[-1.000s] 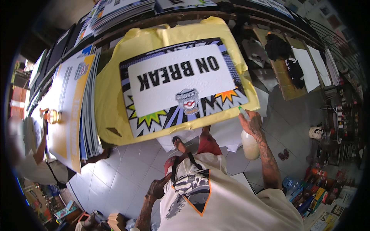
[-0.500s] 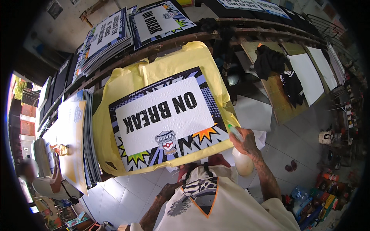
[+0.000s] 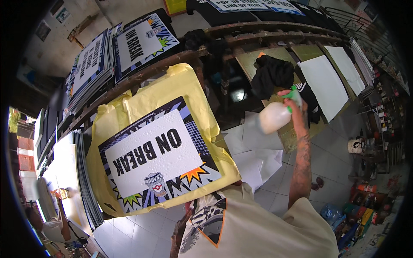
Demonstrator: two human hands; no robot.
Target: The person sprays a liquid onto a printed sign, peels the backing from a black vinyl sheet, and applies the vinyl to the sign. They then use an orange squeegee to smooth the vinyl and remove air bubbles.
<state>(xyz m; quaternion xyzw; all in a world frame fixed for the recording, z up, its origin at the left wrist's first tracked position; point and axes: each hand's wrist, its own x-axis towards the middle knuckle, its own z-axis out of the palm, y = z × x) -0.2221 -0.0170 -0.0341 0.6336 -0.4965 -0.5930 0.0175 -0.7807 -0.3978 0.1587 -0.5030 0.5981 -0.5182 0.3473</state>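
Observation:
A yellow T-shirt point(image 3: 189, 88) lies stretched flat over a board in front of me. It bears a large print point(image 3: 157, 161): a white panel with black letters, a blue and black border, and green and orange starbursts. My right hand point(image 3: 297, 107) is raised to the right of the shirt, shut on a white spray bottle point(image 3: 273, 117) with a green trigger. The bottle hangs over loose white paper sheets point(image 3: 254, 150). My left forearm point(image 3: 175, 241) shows by my chest; its hand is hidden at the board's near edge.
More printed boards point(image 3: 142, 41) and a stack point(image 3: 86, 69) lie at the back left. A black garment point(image 3: 271, 75) sits on a wooden table at the right, beside a white sheet point(image 3: 325, 84). Another person point(image 3: 56, 223) sits far left. Bottles and clutter point(image 3: 357, 210) stand on the tiled floor.
My right hand has lifted the spray bottle from the shirt's near right corner up and away to the right. The shirt now sits lower and further left in view.

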